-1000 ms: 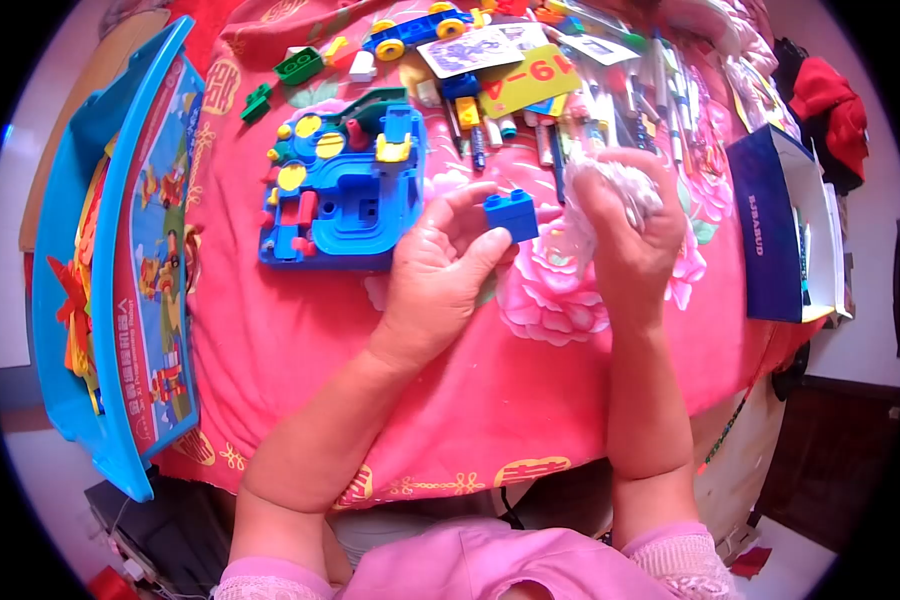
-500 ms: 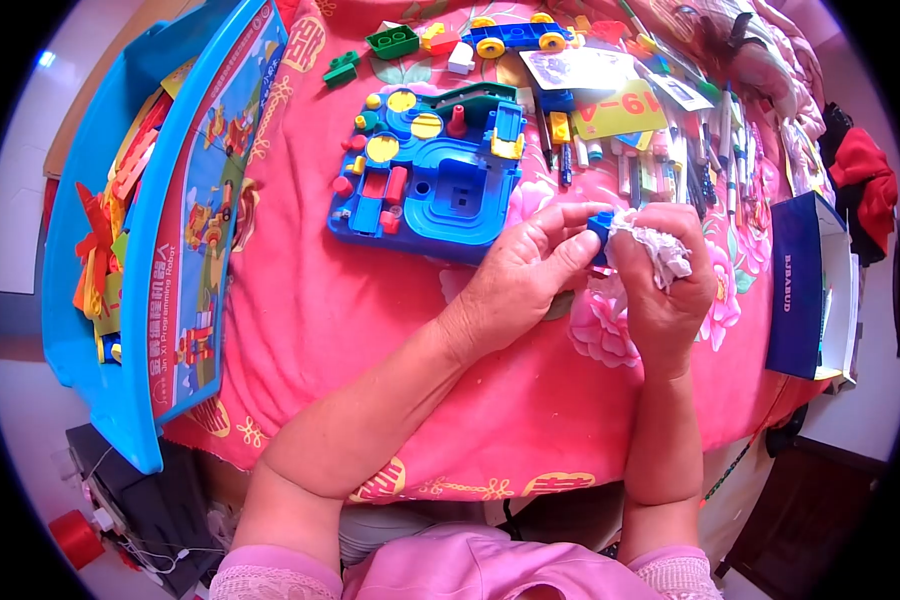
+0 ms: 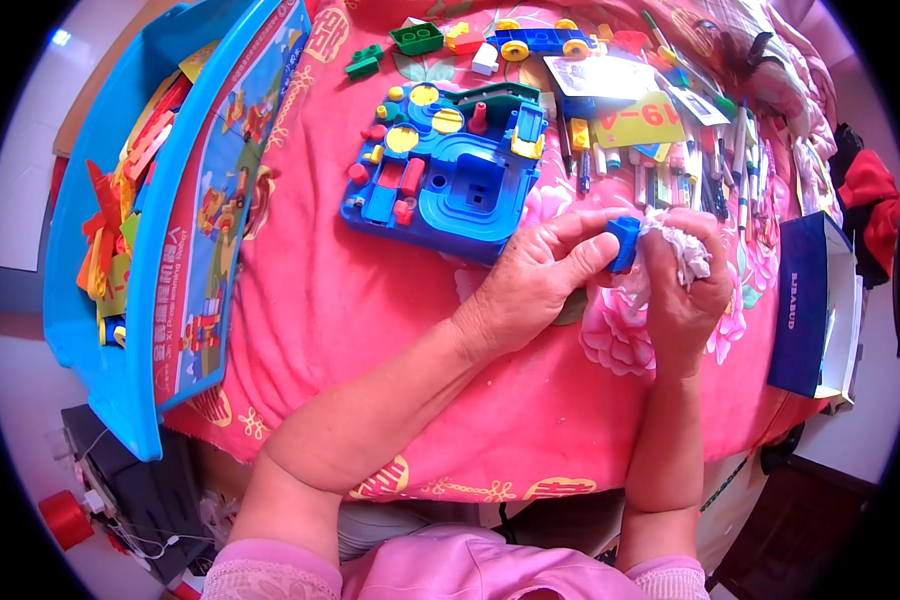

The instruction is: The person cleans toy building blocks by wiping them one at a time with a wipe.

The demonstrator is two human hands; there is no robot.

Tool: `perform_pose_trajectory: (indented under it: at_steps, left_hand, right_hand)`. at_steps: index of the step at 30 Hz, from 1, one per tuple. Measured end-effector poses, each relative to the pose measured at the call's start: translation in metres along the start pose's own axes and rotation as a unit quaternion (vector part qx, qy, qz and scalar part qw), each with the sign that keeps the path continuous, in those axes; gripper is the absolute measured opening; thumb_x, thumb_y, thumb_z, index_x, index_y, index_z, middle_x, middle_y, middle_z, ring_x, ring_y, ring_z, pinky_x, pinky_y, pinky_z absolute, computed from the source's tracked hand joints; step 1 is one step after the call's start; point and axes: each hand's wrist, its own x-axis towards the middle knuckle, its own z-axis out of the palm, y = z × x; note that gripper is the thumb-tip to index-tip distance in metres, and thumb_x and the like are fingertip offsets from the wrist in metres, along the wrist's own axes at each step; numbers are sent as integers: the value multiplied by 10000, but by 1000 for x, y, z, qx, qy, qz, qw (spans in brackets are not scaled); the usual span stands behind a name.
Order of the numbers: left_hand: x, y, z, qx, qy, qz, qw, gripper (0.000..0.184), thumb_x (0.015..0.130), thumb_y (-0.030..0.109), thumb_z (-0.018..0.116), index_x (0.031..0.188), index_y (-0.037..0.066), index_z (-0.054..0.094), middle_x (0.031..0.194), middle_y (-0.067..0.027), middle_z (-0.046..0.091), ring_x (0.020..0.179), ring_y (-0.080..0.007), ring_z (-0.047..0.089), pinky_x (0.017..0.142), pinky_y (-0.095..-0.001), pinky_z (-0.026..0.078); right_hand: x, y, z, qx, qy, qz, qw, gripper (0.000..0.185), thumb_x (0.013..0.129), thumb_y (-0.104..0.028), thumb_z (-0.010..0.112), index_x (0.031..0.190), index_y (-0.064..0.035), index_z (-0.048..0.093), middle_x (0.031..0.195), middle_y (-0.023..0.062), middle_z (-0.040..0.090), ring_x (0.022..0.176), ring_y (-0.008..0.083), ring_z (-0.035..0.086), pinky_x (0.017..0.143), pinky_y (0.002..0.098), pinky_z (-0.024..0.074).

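Between thumb and fingers, my left hand (image 3: 542,268) grips a small blue block (image 3: 623,243) above the pink flowered cloth. My right hand (image 3: 692,280) is closed on a crumpled white tissue (image 3: 682,250), which is close against the block's right side; whether they touch is hard to tell. Just left of my left hand lies a blue toy base (image 3: 448,175) with yellow discs and red pegs.
A blue bin (image 3: 130,385) of colourful pieces stands at the left. Toward the back are green blocks (image 3: 416,39), a wheeled blue toy (image 3: 542,41), cards (image 3: 642,119) and many pens. A dark blue box (image 3: 806,300) stands at the right.
The blue block and the tissue, apart a second ago, have come together. The block has been turned in my left hand. The whole scene has shifted rightward in view.
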Motion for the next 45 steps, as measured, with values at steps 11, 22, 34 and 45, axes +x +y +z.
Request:
perform_pose_trajectory:
  at_steps: [11, 22, 34, 45]
  left_hand:
    - [-1, 6, 11, -98, 11, 24, 995, 308, 932, 131, 409, 1216, 25, 463, 1143, -86, 528, 959, -171, 556, 845, -328, 463]
    - [0, 4, 9, -91, 32, -2, 995, 333, 935, 183, 407, 1231, 31, 412, 1090, -98, 549, 941, -204, 574, 830, -341, 472]
    - [-4, 0, 1, -92, 38, -12, 995, 296, 928, 150, 429, 1191, 19, 465, 1060, -84, 558, 947, -183, 570, 807, -297, 485]
    - [-4, 5, 9, 110, 56, 26, 992, 402, 827, 56, 591, 1204, 8, 459, 1068, -76, 562, 939, -129, 558, 838, -266, 460]
  right_hand:
    - [0, -5, 2, -66, -7, -117, 991, 229, 651, -11, 692, 849, -44, 579, 804, 103, 568, 741, 261, 565, 633, 331, 454]
    - [-2, -5, 4, -31, -31, -124, 991, 205, 668, -15, 675, 851, -52, 589, 803, 101, 559, 731, 254, 567, 619, 327, 460]
    - [-1, -6, 4, -26, -28, -144, 989, 197, 674, -17, 671, 850, -49, 590, 770, 105, 560, 724, 250, 569, 602, 309, 457]
    - [2, 1, -5, 54, 60, -31, 996, 175, 692, -16, 688, 835, -33, 588, 749, 76, 567, 683, 182, 561, 586, 270, 439]
